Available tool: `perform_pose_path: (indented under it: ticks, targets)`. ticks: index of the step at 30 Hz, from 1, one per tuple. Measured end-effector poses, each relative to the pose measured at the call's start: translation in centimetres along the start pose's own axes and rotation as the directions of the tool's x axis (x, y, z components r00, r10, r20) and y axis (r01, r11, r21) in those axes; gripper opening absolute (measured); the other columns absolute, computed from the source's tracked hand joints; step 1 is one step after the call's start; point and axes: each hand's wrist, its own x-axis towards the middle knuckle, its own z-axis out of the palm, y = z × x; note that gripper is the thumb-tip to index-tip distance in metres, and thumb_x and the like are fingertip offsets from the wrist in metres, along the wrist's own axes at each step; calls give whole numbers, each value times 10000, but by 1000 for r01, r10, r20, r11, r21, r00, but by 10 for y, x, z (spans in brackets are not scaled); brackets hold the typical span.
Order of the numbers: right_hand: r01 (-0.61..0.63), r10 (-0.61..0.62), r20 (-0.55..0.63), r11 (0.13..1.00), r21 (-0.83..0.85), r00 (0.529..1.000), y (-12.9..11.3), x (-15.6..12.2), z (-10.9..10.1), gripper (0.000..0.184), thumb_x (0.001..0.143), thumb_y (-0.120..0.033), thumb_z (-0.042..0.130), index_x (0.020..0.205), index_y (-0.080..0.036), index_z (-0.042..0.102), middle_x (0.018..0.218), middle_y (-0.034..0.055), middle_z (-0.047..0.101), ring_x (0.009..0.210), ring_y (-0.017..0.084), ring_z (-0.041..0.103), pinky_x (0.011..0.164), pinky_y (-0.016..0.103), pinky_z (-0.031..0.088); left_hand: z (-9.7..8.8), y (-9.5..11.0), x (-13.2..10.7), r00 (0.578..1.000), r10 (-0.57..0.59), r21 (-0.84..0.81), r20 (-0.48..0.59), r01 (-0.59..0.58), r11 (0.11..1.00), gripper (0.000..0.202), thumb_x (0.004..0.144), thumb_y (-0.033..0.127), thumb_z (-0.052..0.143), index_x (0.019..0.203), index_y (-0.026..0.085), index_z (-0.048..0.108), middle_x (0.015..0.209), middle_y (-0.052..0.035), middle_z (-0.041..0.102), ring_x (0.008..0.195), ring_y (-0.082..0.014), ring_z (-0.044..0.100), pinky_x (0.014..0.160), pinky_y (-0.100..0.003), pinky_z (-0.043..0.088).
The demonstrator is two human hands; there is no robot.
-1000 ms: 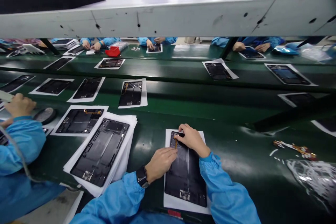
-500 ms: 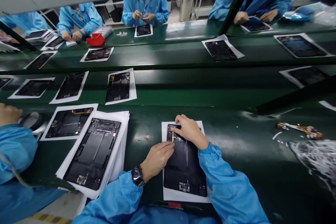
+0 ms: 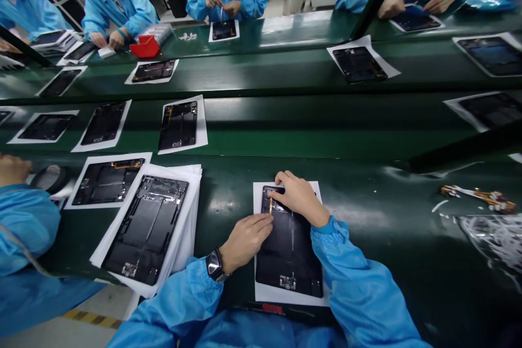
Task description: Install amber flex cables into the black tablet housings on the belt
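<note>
In front of me a black tablet housing [image 3: 291, 255] lies on a sheet of white paper [image 3: 263, 294], its inner side facing up. A narrow orange flex cable [image 3: 271, 205] runs along its upper left part. The fingers of my left hand [image 3: 247, 239] are pressed together at the cable's lower end. My right hand [image 3: 297, 198] reaches over the housing's top edge, thumb and fingers bent, with a fingertip at the cable's upper end. The fingers partly hide both cable ends.
Left of me a stack of paper bears another tablet housing [image 3: 149, 223]. More housings on paper lie along the green conveyor [image 3: 261, 119]. Loose flex cables [image 3: 477, 196] and a bag of white strips [image 3: 495, 244] are at right. Co-workers in blue sit opposite; another person's arm [image 3: 24, 228] is at left.
The camera view has shifted slightly. Both hands stay at the flex cable with almost the same grip. Across the conveyor, a co-worker's hands now show a thin pale strip.
</note>
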Motion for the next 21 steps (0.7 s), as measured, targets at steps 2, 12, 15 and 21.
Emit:
perform_pose_path:
  ticks: [2,12,15,21]
  targets:
    - [6,-6,-6,1000,0,1000,1,0,1,284,850,-443,680,965,-230,532,959,10,589,763,170,602,596,291,286,0,0,0,1000,-5,-1,1,5,1000,256,1002,146,409,1129,117,629,1218,-102,662,1175,-200,600,960,-355,542]
    - [20,-20,-10,999,44,1000,2,-3,-4,232,890,-413,631,972,-215,543,950,22,579,781,178,589,640,282,346,-9,2,4,999,-44,-100,1,44,994,210,989,271,508,1087,138,638,1178,-86,679,1168,-192,608,992,-347,526]
    - [34,-37,16,990,137,999,8,-13,-22,158,963,-288,476,1049,-198,572,1014,52,582,838,177,595,725,281,400,-14,-1,6,993,-95,-221,-72,77,972,235,987,264,495,1151,153,622,1187,-86,674,1168,-175,609,998,-339,526]
    - [-6,-35,113,940,342,993,13,-51,-55,267,921,-182,408,1041,-192,647,965,65,674,872,200,634,793,297,450,-17,-6,4,999,-45,-165,-4,44,985,248,967,194,472,1166,157,615,1369,-85,556,1316,-218,482,1082,-387,455]
